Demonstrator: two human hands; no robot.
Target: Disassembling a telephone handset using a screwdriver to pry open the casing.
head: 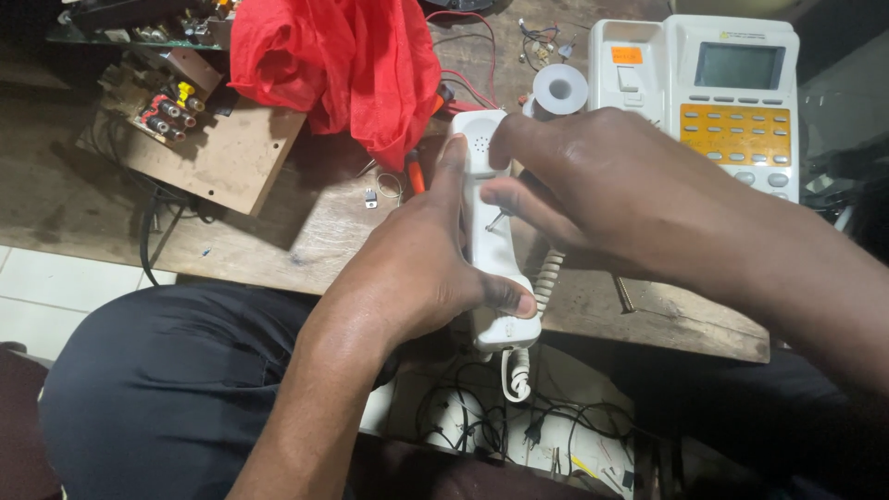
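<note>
My left hand [421, 264] grips a white telephone handset [489, 245] from its left side, thumb across the lower part. My right hand [602, 190] covers the upper part of the handset, fingertips on the earpiece end and near a small screw on its back. A coiled white cord [548, 278] runs from the bottom of the handset. The handset is held upright above the front edge of a worn wooden table [278, 236].
A white desk telephone base [713, 88] with orange keypad stands at the back right. A red cloth [343, 60] lies at the back centre, a roll of white tape [559, 88] beside it. A wooden board with circuit parts [199, 125] lies left. Tangled cables [500, 421] lie on the floor.
</note>
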